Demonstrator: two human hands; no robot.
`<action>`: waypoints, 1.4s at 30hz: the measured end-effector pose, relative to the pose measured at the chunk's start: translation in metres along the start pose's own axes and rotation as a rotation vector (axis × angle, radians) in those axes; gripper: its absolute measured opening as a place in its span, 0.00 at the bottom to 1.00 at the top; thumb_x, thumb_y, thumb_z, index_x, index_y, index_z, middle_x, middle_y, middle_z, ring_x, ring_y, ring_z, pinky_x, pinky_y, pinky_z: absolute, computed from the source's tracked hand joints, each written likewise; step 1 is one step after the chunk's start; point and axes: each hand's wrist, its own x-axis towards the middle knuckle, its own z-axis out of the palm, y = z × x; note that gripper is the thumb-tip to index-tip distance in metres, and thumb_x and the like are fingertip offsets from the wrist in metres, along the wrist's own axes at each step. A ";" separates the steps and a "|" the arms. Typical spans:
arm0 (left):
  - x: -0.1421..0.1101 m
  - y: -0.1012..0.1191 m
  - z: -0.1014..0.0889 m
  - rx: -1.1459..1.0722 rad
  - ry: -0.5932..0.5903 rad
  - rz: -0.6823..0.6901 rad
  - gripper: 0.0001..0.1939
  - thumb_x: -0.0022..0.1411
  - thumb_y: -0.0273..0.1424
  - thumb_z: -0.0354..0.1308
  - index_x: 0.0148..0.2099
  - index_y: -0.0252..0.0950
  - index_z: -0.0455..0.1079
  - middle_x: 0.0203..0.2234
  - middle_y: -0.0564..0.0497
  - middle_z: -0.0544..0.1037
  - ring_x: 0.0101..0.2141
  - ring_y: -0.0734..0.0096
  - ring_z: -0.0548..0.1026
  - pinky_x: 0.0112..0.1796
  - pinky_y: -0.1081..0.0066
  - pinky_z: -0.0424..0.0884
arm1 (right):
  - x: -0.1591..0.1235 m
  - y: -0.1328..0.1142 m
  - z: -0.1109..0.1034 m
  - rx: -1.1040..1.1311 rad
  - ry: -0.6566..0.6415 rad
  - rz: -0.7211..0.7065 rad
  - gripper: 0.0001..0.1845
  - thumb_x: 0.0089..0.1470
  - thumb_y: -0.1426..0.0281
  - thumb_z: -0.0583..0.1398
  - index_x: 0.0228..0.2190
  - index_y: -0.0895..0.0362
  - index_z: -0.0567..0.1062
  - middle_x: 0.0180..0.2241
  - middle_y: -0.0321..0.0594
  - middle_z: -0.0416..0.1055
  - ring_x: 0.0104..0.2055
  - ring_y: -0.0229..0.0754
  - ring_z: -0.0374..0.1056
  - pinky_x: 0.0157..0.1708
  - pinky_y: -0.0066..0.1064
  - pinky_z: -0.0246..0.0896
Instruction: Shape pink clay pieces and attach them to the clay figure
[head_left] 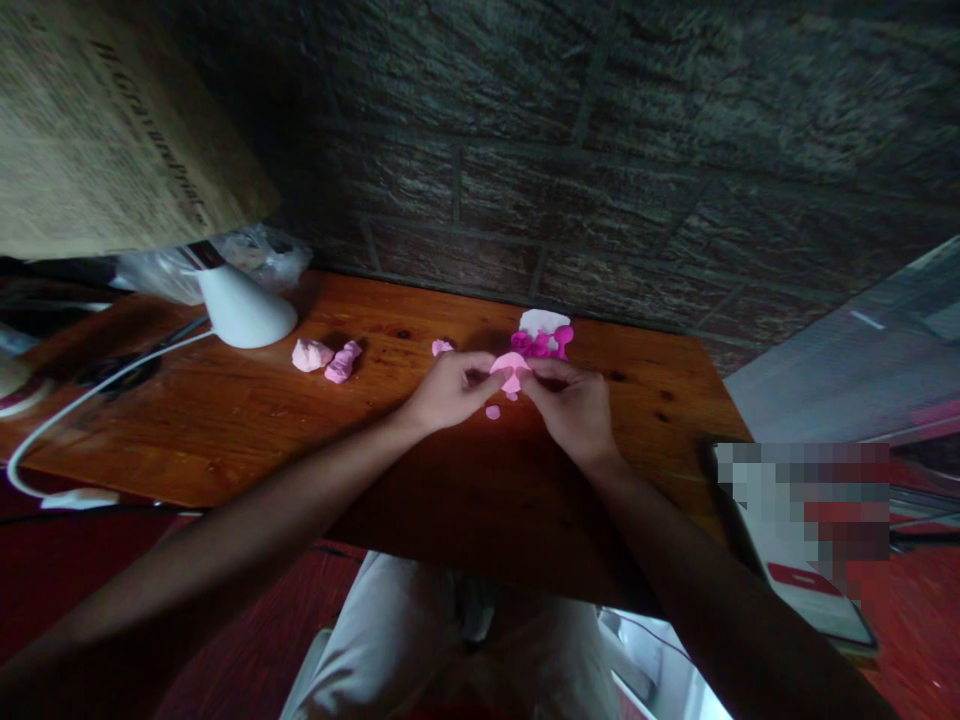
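A flat, light pink piece of what looks like modelling clay (511, 368) is pinched between both hands above the wooden table. My left hand (454, 388) grips its left side, and my right hand (570, 400) has its right side, thumbs close together. Just below lies a small pink disc (493, 412) on the tabletop. Behind my fingers are magenta clay-like pieces (541, 343) in front of a white piece (545, 322). A small pink lump (442, 347) rests beyond my left hand. Farther left sit a pale pink lump (311, 355) and a pinker lump (343, 362).
A white lamp base (251, 308) with a large printed shade (127, 140) stands on the table's (247, 430) left, its white cord (52, 420) curving over the edge. Behind it is a clear plastic bag (255, 250). A stone-patterned wall (487, 180) borders the back. A tablet-like device (832, 620) lies at right.
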 end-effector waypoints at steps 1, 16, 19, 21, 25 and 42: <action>0.000 0.001 0.000 0.015 -0.001 0.013 0.13 0.68 0.32 0.58 0.33 0.32 0.78 0.27 0.49 0.83 0.25 0.76 0.77 0.29 0.78 0.71 | 0.000 0.000 0.000 -0.007 0.005 0.003 0.08 0.52 0.66 0.65 0.33 0.52 0.85 0.33 0.37 0.84 0.34 0.44 0.79 0.40 0.37 0.72; -0.005 0.009 0.000 0.285 -0.022 0.090 0.13 0.69 0.29 0.56 0.31 0.33 0.76 0.19 0.54 0.78 0.20 0.78 0.73 0.27 0.78 0.67 | 0.000 -0.002 0.002 -0.045 0.010 0.060 0.10 0.52 0.64 0.64 0.32 0.53 0.85 0.29 0.37 0.82 0.31 0.43 0.77 0.36 0.34 0.69; -0.005 0.008 0.002 0.241 0.061 0.055 0.08 0.67 0.31 0.60 0.38 0.33 0.79 0.27 0.50 0.84 0.25 0.75 0.78 0.30 0.76 0.72 | 0.002 0.000 -0.001 -0.074 -0.011 0.079 0.11 0.51 0.64 0.64 0.33 0.54 0.85 0.28 0.37 0.82 0.30 0.43 0.76 0.33 0.33 0.68; -0.004 0.007 0.003 0.215 0.130 0.048 0.09 0.65 0.32 0.62 0.43 0.33 0.80 0.34 0.48 0.86 0.31 0.71 0.81 0.34 0.75 0.75 | 0.002 0.000 -0.001 -0.077 -0.022 0.085 0.10 0.51 0.64 0.64 0.32 0.54 0.85 0.28 0.37 0.82 0.30 0.43 0.76 0.32 0.32 0.68; -0.004 0.004 0.001 0.182 0.142 0.025 0.08 0.65 0.31 0.63 0.43 0.34 0.81 0.36 0.48 0.86 0.34 0.69 0.83 0.38 0.73 0.78 | 0.002 0.002 -0.001 -0.064 -0.041 0.084 0.10 0.51 0.65 0.63 0.32 0.54 0.85 0.28 0.37 0.82 0.30 0.43 0.78 0.32 0.32 0.69; -0.001 0.002 -0.008 0.335 -0.042 0.152 0.04 0.65 0.25 0.62 0.39 0.35 0.79 0.35 0.47 0.83 0.35 0.70 0.80 0.39 0.72 0.74 | 0.001 0.003 -0.005 -0.196 -0.101 -0.097 0.08 0.54 0.71 0.64 0.34 0.50 0.84 0.32 0.35 0.84 0.33 0.43 0.80 0.37 0.33 0.73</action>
